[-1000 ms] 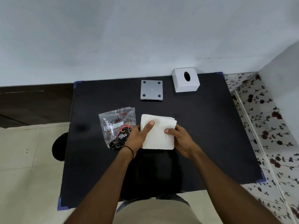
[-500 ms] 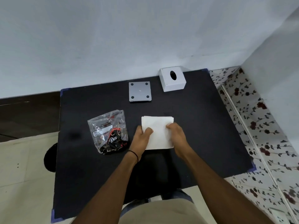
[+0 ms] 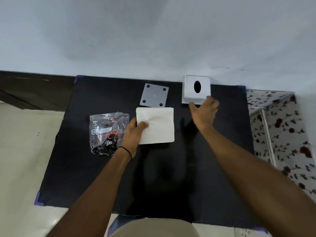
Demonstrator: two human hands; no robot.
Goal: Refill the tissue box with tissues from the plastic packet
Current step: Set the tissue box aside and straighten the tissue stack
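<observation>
A white tissue box [image 3: 189, 90] with an oval hole in its top stands at the far right of the black table [image 3: 225, 144]. My right hand [image 3: 203, 114] grips its near face, thumb at the left lower corner and fingers at the right. A stack of white tissues [image 3: 159, 127] lies at mid table. My left hand [image 3: 134, 134] holds the stack's left edge, thumb on top. The crumpled clear plastic packet [image 3: 106, 132], with red and black print, lies flat just left of that hand.
The box's grey square base plate [image 3: 154, 97], with four dark feet, lies behind the tissues, next to the box. A pale wall runs right behind the table. Tiled floor lies to the left, a flower-patterned surface to the right.
My right hand let go of the tissue stack and reached forward and right to the tissue box. The left hand stays on the stack. My head moved closer.
</observation>
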